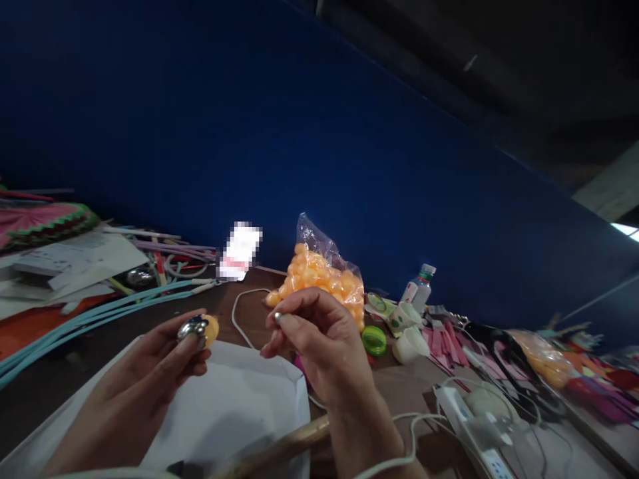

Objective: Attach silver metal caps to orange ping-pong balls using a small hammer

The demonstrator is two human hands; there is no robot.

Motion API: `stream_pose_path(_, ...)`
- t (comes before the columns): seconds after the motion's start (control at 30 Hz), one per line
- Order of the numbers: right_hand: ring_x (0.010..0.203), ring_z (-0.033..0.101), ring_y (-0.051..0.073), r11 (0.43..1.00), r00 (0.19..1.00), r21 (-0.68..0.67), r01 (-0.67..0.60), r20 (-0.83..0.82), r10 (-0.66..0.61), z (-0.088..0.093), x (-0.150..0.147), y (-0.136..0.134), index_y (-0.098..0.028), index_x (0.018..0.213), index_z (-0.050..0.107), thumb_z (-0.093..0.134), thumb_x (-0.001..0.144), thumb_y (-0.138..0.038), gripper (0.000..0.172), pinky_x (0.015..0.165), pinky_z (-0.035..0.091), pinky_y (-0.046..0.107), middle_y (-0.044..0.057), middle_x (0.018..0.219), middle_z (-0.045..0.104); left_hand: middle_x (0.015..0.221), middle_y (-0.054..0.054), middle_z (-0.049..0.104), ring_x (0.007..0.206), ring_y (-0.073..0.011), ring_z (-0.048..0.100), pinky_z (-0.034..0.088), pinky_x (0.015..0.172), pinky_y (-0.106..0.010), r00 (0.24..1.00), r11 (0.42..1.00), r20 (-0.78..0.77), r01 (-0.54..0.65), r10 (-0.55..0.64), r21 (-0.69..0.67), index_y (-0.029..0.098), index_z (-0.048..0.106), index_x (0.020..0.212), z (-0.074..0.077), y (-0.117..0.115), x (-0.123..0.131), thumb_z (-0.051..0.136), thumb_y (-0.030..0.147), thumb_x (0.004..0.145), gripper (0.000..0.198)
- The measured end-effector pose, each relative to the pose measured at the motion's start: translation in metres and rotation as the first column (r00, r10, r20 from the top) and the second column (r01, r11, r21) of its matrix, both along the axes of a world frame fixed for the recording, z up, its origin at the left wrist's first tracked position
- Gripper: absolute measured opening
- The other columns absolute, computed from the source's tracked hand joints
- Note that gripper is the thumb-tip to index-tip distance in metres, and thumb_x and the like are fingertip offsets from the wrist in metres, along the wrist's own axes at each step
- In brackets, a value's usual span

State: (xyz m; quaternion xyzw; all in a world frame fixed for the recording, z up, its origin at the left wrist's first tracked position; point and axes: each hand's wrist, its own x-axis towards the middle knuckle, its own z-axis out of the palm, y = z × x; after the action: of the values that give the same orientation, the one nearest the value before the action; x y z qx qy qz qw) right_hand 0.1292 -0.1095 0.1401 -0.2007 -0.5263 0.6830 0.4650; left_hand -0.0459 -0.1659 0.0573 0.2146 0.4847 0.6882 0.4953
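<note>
My left hand (pixel 164 352) is closed round a small orange ball (pixel 212 328) with a shiny silver metal piece (pixel 192 327) pressed against it by the thumb and fingers. My right hand (pixel 314 339) is curled shut, pinching something small and silvery (pixel 277 317) at the fingertips; I cannot make out what it is. Both hands hover over a white sheet of paper (pixel 234 406) on the brown table. A clear plastic bag full of orange balls (pixel 319 276) stands just behind my right hand.
Light blue tubes (pixel 100 313) run along the left. Papers and a pink folded fan (pixel 44 223) lie far left. A green lid (pixel 373 340), paper cups (pixel 409 342), a small bottle (pixel 420 286), white cables, a power strip (pixel 474 432) and pink strips fill the right. A blue wall stands behind.
</note>
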Motion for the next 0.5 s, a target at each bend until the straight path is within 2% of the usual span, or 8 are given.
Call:
stream_pose_path(0.07,0.057,0.067,0.009,0.999,1.000,-0.051,-0.012,0.008,0.013,-0.004,-0.003,0.001,-0.018,0.083,0.067,0.075,0.076,-0.022,0.011,0.061,0.059,0.023,-0.001,0.076,0.070,0.083,0.000,0.074,0.070,-0.0143,0.063,0.055,0.063,-0.016,1.000,1.000,0.015,0.010,-0.009,-0.025,0.030,0.077,0.107,-0.002,0.000,-0.003,0.090,0.046,0.057,0.054)
stream_pose_path(0.2,0.058,0.066,0.010,0.993,1.000,-0.115,-0.028,0.006,0.029,-0.011,-0.007,0.004,-0.018,0.081,0.067,0.079,0.070,-0.022,0.017,0.063,0.060,0.025,-0.002,0.074,0.069,0.082,0.000,0.076,0.070,-0.0136,0.065,0.055,0.064,-0.015,0.997,0.998,0.040,-0.059,0.059,-0.019,0.029,0.078,0.105,0.000,0.000,-0.002,0.092,0.044,0.054,0.055)
stream_pose_path(0.3,0.059,0.065,0.009,0.983,0.998,-0.177,-0.055,-0.018,0.053,-0.016,-0.010,0.004,-0.018,0.079,0.069,0.080,0.067,-0.021,0.016,0.065,0.061,0.026,-0.002,0.075,0.069,0.085,0.000,0.076,0.070,-0.0131,0.066,0.056,0.065,-0.015,0.998,0.999,0.045,-0.045,0.046,-0.008,0.028,0.077,0.106,0.004,-0.001,-0.001,0.092,0.043,0.056,0.054)
stream_pose_path(0.4,0.062,0.065,0.010,0.957,0.993,-0.266,-0.115,-0.030,0.111,-0.021,-0.017,0.005,-0.017,0.080,0.071,0.082,0.067,-0.022,0.018,0.066,0.062,0.026,-0.001,0.076,0.070,0.089,0.001,0.077,0.072,-0.0127,0.068,0.057,0.067,-0.015,0.998,0.999,0.044,-0.043,0.043,-0.008,0.029,0.076,0.107,0.006,-0.003,-0.001,0.093,0.043,0.053,0.058)
stream_pose_path(0.5,0.065,0.064,0.010,0.924,0.985,-0.342,-0.170,-0.052,0.162,-0.024,-0.022,0.005,-0.017,0.083,0.071,0.086,0.065,-0.025,0.025,0.067,0.062,0.026,0.000,0.076,0.071,0.090,0.001,0.078,0.073,-0.0127,0.070,0.057,0.065,-0.013,0.998,0.997,0.026,-0.048,0.050,-0.068,0.032,0.076,0.110,0.006,-0.004,-0.004,0.093,0.046,0.051,0.063)
